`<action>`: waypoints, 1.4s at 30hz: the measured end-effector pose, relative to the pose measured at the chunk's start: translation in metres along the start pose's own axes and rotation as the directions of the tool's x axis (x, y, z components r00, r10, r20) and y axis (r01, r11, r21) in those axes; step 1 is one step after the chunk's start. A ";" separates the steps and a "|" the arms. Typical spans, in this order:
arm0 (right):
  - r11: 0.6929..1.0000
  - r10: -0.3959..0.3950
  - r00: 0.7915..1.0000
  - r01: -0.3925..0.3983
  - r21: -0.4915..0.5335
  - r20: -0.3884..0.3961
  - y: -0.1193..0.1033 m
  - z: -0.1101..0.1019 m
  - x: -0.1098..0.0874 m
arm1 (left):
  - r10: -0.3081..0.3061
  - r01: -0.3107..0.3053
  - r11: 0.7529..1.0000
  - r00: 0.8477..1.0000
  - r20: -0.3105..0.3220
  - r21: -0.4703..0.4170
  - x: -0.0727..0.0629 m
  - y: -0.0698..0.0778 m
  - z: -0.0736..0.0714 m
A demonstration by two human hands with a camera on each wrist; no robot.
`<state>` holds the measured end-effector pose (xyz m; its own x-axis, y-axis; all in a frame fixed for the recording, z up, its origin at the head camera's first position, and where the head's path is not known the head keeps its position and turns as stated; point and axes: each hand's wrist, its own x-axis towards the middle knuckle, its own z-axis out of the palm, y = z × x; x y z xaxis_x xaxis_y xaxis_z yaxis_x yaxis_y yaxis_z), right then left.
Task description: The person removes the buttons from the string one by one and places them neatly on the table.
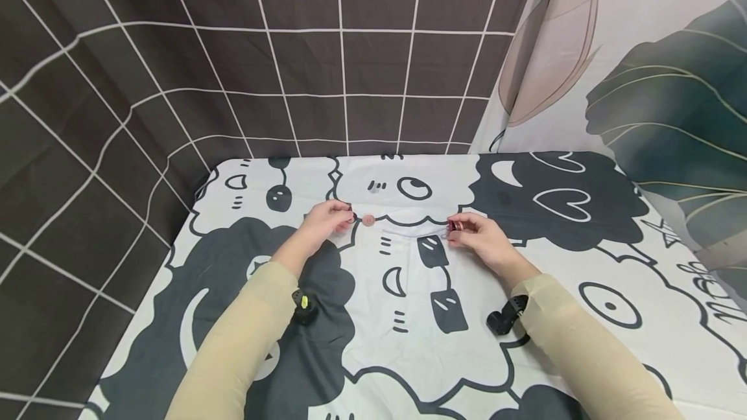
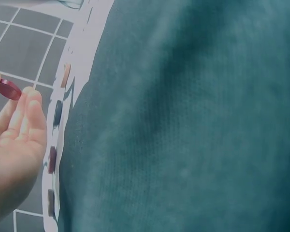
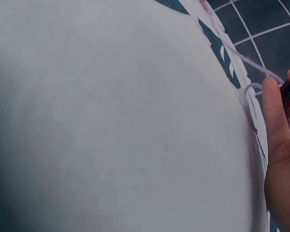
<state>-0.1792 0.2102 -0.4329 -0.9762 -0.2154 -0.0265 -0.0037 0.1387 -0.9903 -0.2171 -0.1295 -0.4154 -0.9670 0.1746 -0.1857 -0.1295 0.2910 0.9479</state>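
Observation:
In the head view my left hand (image 1: 328, 220) is just left of a round pink button (image 1: 368, 220) lying on the patterned cloth. The left wrist view shows a dark red button (image 2: 9, 89) pinched at that hand's thumb, the other fingers loosely bent. Farther right, my right hand (image 1: 475, 238) grips dark and red buttons (image 1: 455, 226) between thumb and fingers. From this hand a thin lavender cord (image 3: 253, 64) runs off and loops back beside the fingertips. On the cloth the cord (image 1: 414, 234) is pale and hard to make out.
Beside my left hand, several buttons lie in a row on the cloth, among them an orange-brown one (image 2: 66, 76), a dark one (image 2: 58, 113) and a red one (image 2: 52, 160). The cloth-covered table (image 1: 403, 349) meets a dark grid-patterned curtain (image 1: 373, 63) at the back.

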 end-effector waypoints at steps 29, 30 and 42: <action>0.998 -0.011 0.999 0.009 0.061 0.036 0.000 -0.003 -0.004 | -0.021 0.022 1.000 0.992 -0.122 0.005 -0.004 -0.001 -0.026; 0.998 -0.012 0.999 0.009 0.065 0.038 0.001 -0.003 -0.004 | -0.026 0.027 1.000 0.991 -0.130 0.010 -0.005 -0.002 -0.028; 0.997 -0.014 0.999 0.011 0.075 0.042 0.004 -0.004 -0.003 | 0.008 0.021 0.983 0.987 -0.160 0.182 -0.017 -0.005 -0.053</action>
<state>-0.1767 0.2157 -0.4359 -0.9661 -0.2576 -0.0184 0.0020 0.0639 -0.9980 -0.2120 -0.1835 -0.4036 -0.9906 0.0246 -0.1342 -0.1079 0.4608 0.8809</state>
